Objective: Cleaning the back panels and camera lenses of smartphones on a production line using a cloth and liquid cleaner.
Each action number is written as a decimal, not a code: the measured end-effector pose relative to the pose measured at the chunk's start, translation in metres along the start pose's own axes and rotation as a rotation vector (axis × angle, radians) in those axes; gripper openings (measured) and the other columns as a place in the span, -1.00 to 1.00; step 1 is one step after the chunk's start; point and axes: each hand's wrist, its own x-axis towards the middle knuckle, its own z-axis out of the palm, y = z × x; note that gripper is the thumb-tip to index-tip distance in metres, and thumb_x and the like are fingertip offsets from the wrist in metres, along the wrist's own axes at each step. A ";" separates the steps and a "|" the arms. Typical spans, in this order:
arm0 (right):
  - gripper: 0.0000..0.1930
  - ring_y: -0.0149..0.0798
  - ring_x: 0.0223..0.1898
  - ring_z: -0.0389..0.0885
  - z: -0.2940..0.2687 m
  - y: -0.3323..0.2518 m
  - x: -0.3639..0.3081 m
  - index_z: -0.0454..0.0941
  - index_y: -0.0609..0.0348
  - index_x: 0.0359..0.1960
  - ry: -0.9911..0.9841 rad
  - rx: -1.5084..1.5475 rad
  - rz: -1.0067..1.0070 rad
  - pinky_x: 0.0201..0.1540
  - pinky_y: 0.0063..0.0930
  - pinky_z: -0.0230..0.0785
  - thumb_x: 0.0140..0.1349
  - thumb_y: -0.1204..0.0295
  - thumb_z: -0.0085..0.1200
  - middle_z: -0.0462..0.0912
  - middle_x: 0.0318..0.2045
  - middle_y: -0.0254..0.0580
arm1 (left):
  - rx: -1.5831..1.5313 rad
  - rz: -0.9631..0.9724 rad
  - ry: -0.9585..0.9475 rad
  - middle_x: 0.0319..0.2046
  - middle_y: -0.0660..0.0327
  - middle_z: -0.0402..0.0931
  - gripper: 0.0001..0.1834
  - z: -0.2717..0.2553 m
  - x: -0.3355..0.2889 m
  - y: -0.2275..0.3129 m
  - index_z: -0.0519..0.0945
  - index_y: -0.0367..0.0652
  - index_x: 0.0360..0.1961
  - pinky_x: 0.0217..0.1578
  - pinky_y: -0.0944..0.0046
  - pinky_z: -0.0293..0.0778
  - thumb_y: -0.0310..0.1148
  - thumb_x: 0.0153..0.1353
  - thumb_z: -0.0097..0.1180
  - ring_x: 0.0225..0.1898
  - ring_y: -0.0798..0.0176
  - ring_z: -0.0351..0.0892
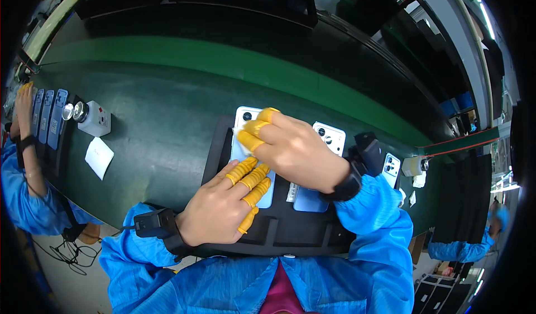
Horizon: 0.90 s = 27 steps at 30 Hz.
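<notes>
A light blue phone (pixel 268 194) lies back up in a black foam tray, its camera corner at the far end. My left hand (pixel 215 211), in yellow finger cots, rests with fingers stretched out over the phone's lower half. Over the same phone's upper part is my right hand (pixel 290 149), also in yellow cots, with fingers bent and drawn together. Something whitish shows at its fingertips, too blurred to name. Just right of it, partly hidden by my right hand and wrist, a second blue phone (pixel 311 200) with a white camera end sits in the tray.
The black foam tray (pixel 271 233) lies along the near table edge. On the left stand a white bottle (pixel 96 118), a white paper (pixel 99 156) and several blue phones (pixel 57 118) beside a co-worker's hand (pixel 23 104). Rightward are another phone (pixel 391 169) and a bottle (pixel 413 166).
</notes>
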 end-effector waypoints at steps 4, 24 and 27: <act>-0.84 -0.23 -0.28 0.52 0.010 0.000 0.008 0.65 0.26 -0.50 -0.017 -0.035 -0.047 -0.24 -0.46 0.53 -0.20 0.50 0.26 0.54 -0.45 -0.22 | -0.016 0.010 0.039 -0.07 0.01 0.54 -0.50 0.000 -0.002 -0.002 0.57 -0.21 0.04 0.24 -0.01 0.27 -0.38 -0.01 0.19 0.09 -0.07 0.48; -0.78 0.01 -0.30 0.63 -0.340 0.146 -0.131 0.69 0.05 -0.24 0.477 -1.085 0.735 -0.19 -0.24 0.47 0.09 0.45 0.06 0.66 -0.34 -0.04 | 0.036 0.006 0.022 0.16 0.04 0.42 -0.50 -0.003 -0.001 0.003 0.57 -0.19 0.05 0.27 0.01 0.24 -0.49 -0.02 0.17 0.24 -0.10 0.33; -0.75 0.10 -0.20 0.63 -0.359 0.200 -0.135 0.70 0.10 -0.23 0.209 -1.079 0.826 -0.02 -0.19 0.46 0.07 0.52 0.03 0.65 -0.25 0.09 | 0.032 -0.007 0.020 0.16 0.04 0.43 -0.50 -0.003 -0.001 0.004 0.58 -0.18 0.04 0.26 0.03 0.25 -0.49 -0.03 0.18 0.25 -0.09 0.33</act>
